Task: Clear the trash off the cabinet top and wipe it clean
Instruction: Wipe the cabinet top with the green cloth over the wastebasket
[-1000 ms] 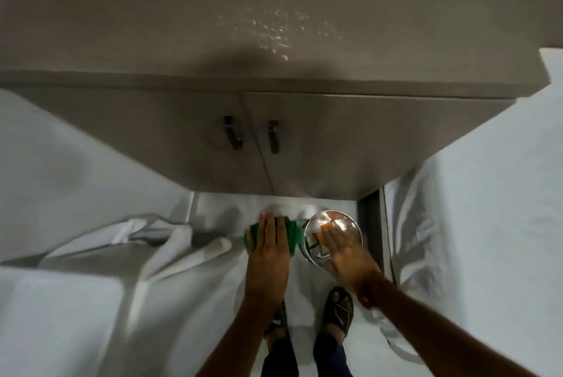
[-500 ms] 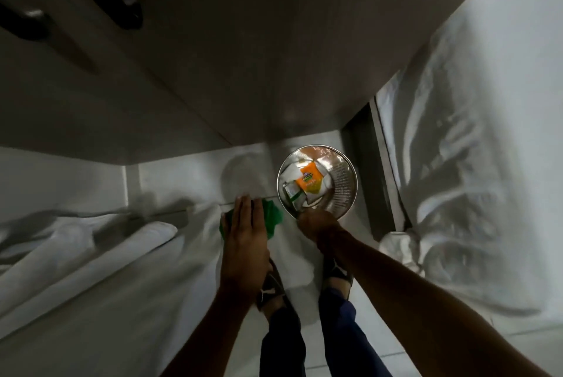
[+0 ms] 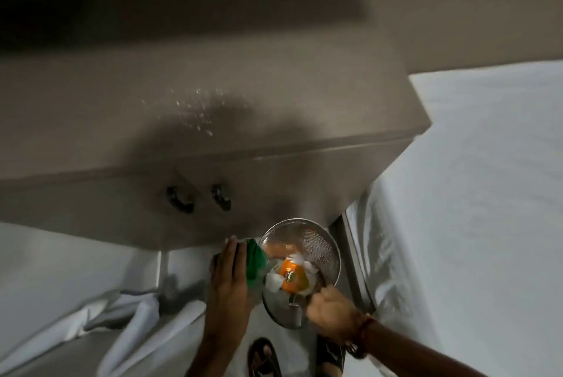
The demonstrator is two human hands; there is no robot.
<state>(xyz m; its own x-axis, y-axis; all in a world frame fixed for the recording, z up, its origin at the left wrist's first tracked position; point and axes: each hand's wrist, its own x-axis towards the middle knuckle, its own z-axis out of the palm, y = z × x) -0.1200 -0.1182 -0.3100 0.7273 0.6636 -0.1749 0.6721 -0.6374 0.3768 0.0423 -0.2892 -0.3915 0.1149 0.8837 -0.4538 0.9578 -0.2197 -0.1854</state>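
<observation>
The grey cabinet top (image 3: 274,87) fills the upper view, with a patch of shiny droplets or crumbs (image 3: 195,111) near its front middle. Below its front edge my right hand (image 3: 330,308) grips the near rim of a round metal mesh bin (image 3: 323,248). The bin holds white paper scraps and an orange wrapper (image 3: 292,277). My left hand (image 3: 228,279) lies flat with a green cloth (image 3: 254,259) under its fingers, right beside the bin's left rim.
Two dark handles (image 3: 179,200) sit on the cabinet doors. White sheeting (image 3: 487,193) covers the right side, and more folds of it lie on the floor at the left (image 3: 134,315). My sandalled feet (image 3: 263,358) stand below.
The view has swung back up, so the cabinet top shows again. The bin has risen off the floor in my right hand. My left hand with the cloth has come up beside it.
</observation>
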